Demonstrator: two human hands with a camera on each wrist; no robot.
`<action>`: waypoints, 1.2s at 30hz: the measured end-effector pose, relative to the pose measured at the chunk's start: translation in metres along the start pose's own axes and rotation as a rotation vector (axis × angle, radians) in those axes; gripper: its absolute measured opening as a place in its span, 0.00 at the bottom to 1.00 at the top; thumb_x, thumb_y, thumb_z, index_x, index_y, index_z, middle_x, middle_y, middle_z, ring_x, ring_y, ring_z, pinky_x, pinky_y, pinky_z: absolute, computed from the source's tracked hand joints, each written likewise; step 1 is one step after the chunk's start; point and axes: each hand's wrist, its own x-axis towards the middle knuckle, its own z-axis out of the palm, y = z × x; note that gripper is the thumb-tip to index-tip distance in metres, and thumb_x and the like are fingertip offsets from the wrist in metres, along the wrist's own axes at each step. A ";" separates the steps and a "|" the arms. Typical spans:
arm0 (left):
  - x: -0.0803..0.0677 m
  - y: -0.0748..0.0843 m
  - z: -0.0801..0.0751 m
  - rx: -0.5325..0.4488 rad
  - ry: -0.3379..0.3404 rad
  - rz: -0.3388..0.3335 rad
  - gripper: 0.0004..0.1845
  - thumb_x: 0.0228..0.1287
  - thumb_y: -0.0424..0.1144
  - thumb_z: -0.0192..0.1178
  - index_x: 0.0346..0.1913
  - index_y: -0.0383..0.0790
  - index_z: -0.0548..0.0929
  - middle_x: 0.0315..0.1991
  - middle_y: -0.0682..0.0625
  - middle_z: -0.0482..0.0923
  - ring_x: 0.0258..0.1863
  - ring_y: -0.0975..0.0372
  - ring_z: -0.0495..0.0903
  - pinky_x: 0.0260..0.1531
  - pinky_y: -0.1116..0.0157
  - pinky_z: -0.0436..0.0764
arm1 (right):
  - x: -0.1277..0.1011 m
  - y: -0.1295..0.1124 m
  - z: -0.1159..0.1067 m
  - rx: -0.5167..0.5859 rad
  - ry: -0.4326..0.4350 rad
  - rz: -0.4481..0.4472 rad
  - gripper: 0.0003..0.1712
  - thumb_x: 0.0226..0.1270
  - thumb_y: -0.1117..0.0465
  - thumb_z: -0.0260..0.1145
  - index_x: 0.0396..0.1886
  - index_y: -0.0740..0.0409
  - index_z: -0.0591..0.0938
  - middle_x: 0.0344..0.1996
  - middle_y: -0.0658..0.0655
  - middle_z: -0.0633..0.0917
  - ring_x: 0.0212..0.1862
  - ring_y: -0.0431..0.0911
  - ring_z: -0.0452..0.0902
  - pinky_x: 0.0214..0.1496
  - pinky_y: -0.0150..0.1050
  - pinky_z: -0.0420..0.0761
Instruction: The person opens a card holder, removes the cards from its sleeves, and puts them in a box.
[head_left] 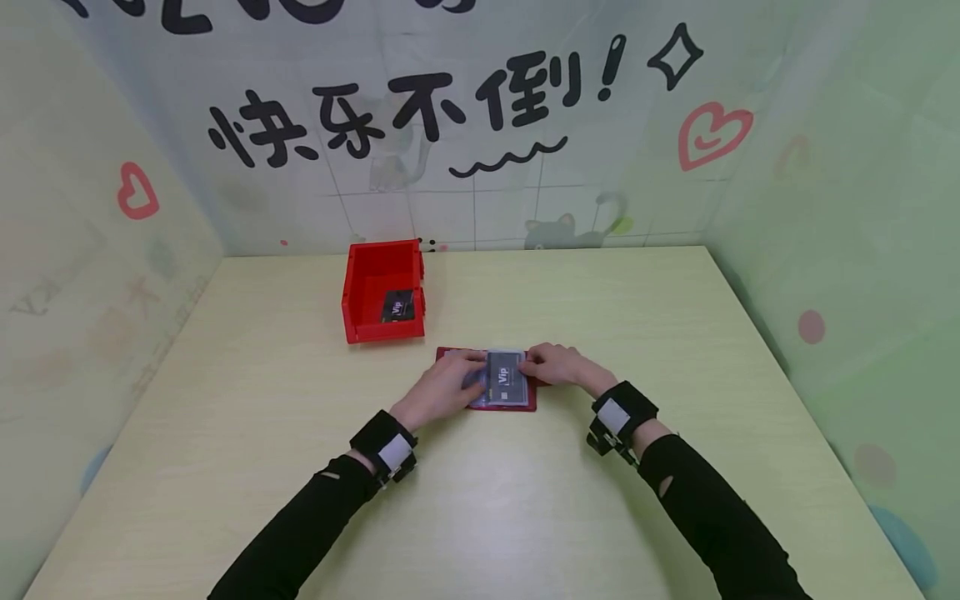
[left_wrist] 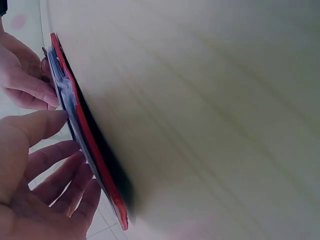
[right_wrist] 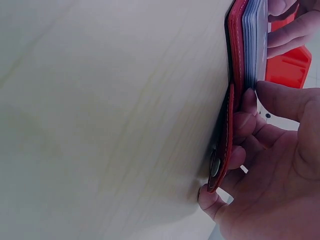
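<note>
1. Pale wood table [head_left: 525, 500] w/ pastel walls around it, black lettering + hearts on the back wall [head_left: 420, 108].
2. Red bin [head_left: 382, 292] sits well behind our hands, another dark card [head_left: 397, 307] lying inside. Nothing between us and the bin.
3. Red card holder [head_left: 501, 379] lies open flat on the table, center, clear sleeves up, a dark VIP card [head_left: 504, 377] on top.
4. Left hand [head_left: 442, 390]: fingers mostly straight, pressing down on the holder's left side, not rly gripping.
5. Right hand [head_left: 558, 365]: fingers curled, pinching the sleeve edge on the right; snap flap [right_wrist: 222, 150] tucked under our fingers.
6. Risk imo: sleeves are slippery + stacked, so a pinch could grab two at once, or the card slides out if the holder shifts.
</note>
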 end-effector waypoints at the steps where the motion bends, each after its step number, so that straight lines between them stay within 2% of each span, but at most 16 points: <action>1: 0.001 0.001 0.000 0.006 0.003 -0.001 0.23 0.70 0.40 0.63 0.64 0.36 0.80 0.67 0.42 0.74 0.64 0.52 0.73 0.67 0.53 0.75 | 0.000 0.000 0.000 0.003 -0.001 -0.001 0.19 0.77 0.48 0.54 0.45 0.58 0.82 0.35 0.53 0.82 0.36 0.45 0.74 0.38 0.37 0.65; 6: 0.005 0.004 0.000 -0.007 0.003 -0.020 0.20 0.67 0.38 0.66 0.60 0.35 0.83 0.55 0.43 0.79 0.51 0.56 0.77 0.57 0.59 0.81 | -0.001 0.002 0.000 0.015 -0.003 -0.007 0.19 0.77 0.48 0.54 0.44 0.57 0.82 0.35 0.53 0.82 0.36 0.45 0.74 0.38 0.36 0.65; 12: 0.009 0.003 0.000 -0.125 0.025 -0.067 0.16 0.64 0.33 0.67 0.54 0.32 0.85 0.51 0.41 0.78 0.46 0.56 0.76 0.52 0.60 0.81 | -0.002 0.001 -0.001 0.014 -0.002 -0.003 0.19 0.77 0.49 0.54 0.45 0.58 0.82 0.35 0.53 0.82 0.37 0.45 0.74 0.39 0.37 0.64; 16: 0.013 0.000 -0.002 -0.201 0.020 -0.091 0.13 0.63 0.30 0.67 0.50 0.32 0.85 0.42 0.43 0.80 0.39 0.59 0.76 0.44 0.65 0.79 | -0.002 0.000 -0.001 0.016 -0.004 -0.004 0.19 0.77 0.49 0.54 0.45 0.58 0.82 0.35 0.53 0.82 0.37 0.45 0.74 0.40 0.37 0.64; 20: 0.018 -0.002 -0.008 -0.245 -0.028 -0.130 0.12 0.67 0.34 0.63 0.50 0.33 0.84 0.40 0.43 0.82 0.39 0.59 0.77 0.44 0.66 0.78 | -0.001 0.000 0.000 0.021 -0.004 -0.005 0.19 0.77 0.48 0.55 0.44 0.58 0.82 0.33 0.52 0.81 0.36 0.44 0.74 0.38 0.36 0.65; 28: 0.027 -0.001 -0.015 -0.310 -0.107 -0.267 0.16 0.72 0.42 0.59 0.52 0.34 0.86 0.48 0.42 0.83 0.45 0.56 0.75 0.40 0.66 0.72 | -0.002 -0.001 -0.001 0.026 -0.005 0.001 0.18 0.77 0.49 0.55 0.43 0.58 0.81 0.31 0.52 0.79 0.35 0.44 0.73 0.37 0.35 0.65; 36: 0.033 0.001 -0.016 -0.325 -0.138 -0.356 0.16 0.67 0.48 0.66 0.45 0.37 0.89 0.39 0.45 0.82 0.39 0.58 0.74 0.33 0.68 0.68 | -0.004 -0.002 -0.001 0.026 -0.012 -0.004 0.17 0.77 0.50 0.55 0.42 0.59 0.81 0.30 0.51 0.79 0.34 0.44 0.72 0.36 0.35 0.65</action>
